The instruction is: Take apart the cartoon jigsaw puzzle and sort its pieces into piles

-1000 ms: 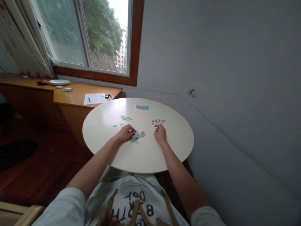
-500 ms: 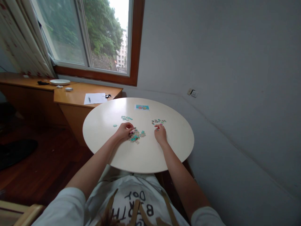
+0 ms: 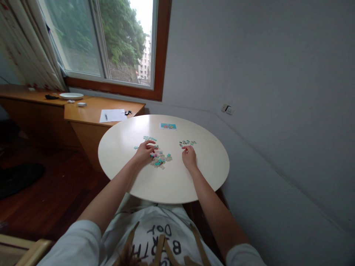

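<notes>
My left hand is over the left edge of a loose heap of jigsaw puzzle pieces. Its fingers are bent, and a small teal puzzle piece shows at their tips. To the right, my right hand rests on the table with its fingers curled; a bit of pink, seemingly a puzzle piece, shows at the fingertips. Just beyond it lies a group of mixed-colour pieces. Teal pieces are gathered behind my left hand, which partly covers them.
The round white table carries a small blue picture card at its far side. Left of it stands a wooden desk with a paper sheet, keys and a white plate. A wall is close on the right.
My left hand has moved slightly up and away from the heap's middle, its index finger lifting, towards the teal group. My right hand stays almost still.
</notes>
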### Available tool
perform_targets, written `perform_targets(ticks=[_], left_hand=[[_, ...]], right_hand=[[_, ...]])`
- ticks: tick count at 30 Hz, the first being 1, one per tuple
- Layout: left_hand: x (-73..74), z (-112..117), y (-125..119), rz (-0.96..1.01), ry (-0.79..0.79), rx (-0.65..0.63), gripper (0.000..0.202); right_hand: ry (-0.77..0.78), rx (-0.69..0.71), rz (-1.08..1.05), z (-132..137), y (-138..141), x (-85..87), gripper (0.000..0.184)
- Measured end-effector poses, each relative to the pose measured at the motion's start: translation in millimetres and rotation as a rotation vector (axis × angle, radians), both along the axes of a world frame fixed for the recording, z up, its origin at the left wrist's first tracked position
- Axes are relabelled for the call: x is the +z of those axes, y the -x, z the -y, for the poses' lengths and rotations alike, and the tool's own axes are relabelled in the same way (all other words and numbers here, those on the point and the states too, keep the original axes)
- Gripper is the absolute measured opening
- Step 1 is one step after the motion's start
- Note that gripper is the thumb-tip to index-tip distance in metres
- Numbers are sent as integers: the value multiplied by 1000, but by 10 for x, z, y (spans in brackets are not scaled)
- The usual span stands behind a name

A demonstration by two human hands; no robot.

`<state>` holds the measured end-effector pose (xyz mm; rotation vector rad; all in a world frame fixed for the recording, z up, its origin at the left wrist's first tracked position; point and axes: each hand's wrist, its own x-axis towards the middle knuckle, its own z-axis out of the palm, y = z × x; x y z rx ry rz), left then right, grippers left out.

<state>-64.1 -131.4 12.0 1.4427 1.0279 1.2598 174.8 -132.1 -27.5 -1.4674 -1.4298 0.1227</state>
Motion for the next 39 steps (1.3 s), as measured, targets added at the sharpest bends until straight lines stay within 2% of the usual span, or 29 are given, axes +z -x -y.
perform_targets(ticks=[8, 15, 17, 25, 32, 35, 39], left_hand=[[-48, -21, -34, -66, -16, -53, 23], [-113, -71, -39, -114, -46, -65, 27], [-109, -67, -37, -132, -62, -73, 27], [-105, -53, -41, -127, -74, -107, 25], [-111, -54, -43, -124, -66, -113, 22], [-105, -58, -43, -102, -40, -74, 21], [-84, -50, -34, -91, -41, -36, 22]], right_hand=[[-52, 290, 5, 186, 233, 142, 19], [-127, 619, 312, 363, 439, 214, 30], [-119, 669, 386, 367, 470, 203, 33], [-112, 651, 431, 324, 467, 131, 37], [-137, 618, 273, 325, 485, 165, 30], [-133, 534, 175, 293, 446, 170, 22], [-59, 313, -31, 200, 312, 158, 13]])
